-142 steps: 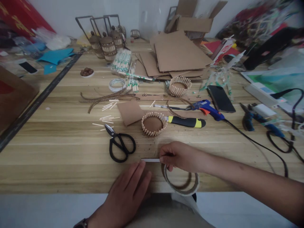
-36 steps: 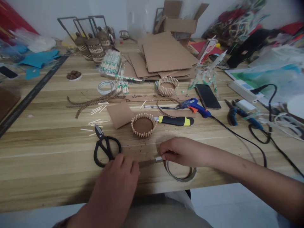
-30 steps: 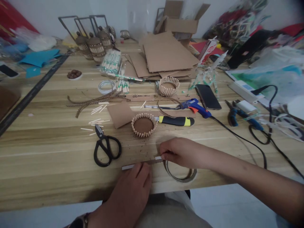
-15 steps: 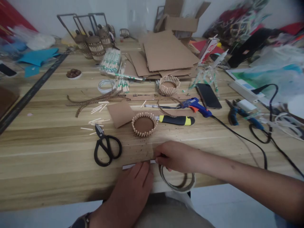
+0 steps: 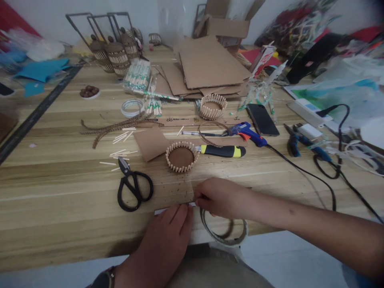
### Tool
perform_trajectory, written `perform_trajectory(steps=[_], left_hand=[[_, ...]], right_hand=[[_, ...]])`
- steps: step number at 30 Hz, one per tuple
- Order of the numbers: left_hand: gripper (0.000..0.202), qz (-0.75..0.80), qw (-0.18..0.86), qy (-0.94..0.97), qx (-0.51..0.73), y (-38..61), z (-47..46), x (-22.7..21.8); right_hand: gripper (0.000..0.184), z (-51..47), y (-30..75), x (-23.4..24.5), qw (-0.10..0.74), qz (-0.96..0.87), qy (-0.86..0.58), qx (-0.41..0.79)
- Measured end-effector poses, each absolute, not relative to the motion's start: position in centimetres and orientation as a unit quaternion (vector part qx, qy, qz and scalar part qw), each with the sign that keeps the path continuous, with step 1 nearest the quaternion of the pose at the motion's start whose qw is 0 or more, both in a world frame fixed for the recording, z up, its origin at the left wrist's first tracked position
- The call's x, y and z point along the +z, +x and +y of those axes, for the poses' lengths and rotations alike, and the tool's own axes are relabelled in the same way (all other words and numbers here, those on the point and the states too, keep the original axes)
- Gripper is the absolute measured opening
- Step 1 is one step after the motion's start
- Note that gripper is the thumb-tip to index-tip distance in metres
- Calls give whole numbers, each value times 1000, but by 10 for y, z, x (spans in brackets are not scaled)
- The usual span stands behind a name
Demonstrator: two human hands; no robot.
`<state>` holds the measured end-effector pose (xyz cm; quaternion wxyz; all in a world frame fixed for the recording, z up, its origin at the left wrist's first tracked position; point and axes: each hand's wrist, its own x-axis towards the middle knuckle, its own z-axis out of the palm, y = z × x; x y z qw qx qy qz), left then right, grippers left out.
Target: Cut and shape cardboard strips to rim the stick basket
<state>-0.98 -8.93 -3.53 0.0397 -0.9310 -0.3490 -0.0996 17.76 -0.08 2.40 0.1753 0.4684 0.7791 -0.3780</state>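
My left hand [image 5: 169, 232] lies flat near the table's front edge, fingers stretched over a thin whitish strip [image 5: 160, 211]. Beside it, my right hand [image 5: 219, 196] is closed in a pinch at the strip's right end. A roll of tape [image 5: 243, 234] hangs on edge under the right hand and reaches past the table edge. The right fingertips hide exactly where tape and strip meet. Black-handled scissors [image 5: 135, 188] lie left of the hands. Ahead sits a round brown base ringed with short wooden pegs [image 5: 181, 157], touching a yellow-and-black utility knife [image 5: 223, 151].
Farther back are a second pegged ring [image 5: 213, 107], a blue glue gun [image 5: 244, 131] with its cord, a phone [image 5: 263, 120] and pliers [image 5: 292, 144]. Cardboard sheets [image 5: 214, 64], bundled sticks [image 5: 138, 76] and small lidded baskets [image 5: 118, 58] stand behind. Loose sticks [image 5: 121, 136] lie left.
The camera view has shifted slightly. Both hands keep nearly the same place and grip, and the tape roll hangs almost as before.
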Motion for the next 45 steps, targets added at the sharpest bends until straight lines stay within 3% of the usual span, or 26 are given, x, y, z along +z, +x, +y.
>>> perform_trajectory(steps=[7,13,20,31,38,45], left_hand=[[34,-352,32,-934,-62,-4,-90,-40],[36,-331,34,-941,-59,-6,-92,-44],[43,-325,11,-946,1,-7,-94,-44],[44,-319,-47,-946,41,-7,-93,-42],[43,-314,-38,-948,23,-6,-93,-42],[44,-324,-36,-945,22,-7,-92,-41]], right_hand=[[20,-1,175,23,174,780,475,-368],[30,-2,182,23,191,712,509,-445],[23,0,188,23,177,649,533,-513],[28,0,178,38,217,726,524,-390],[24,-4,185,34,200,670,527,-483],[25,-8,185,35,190,673,540,-469]])
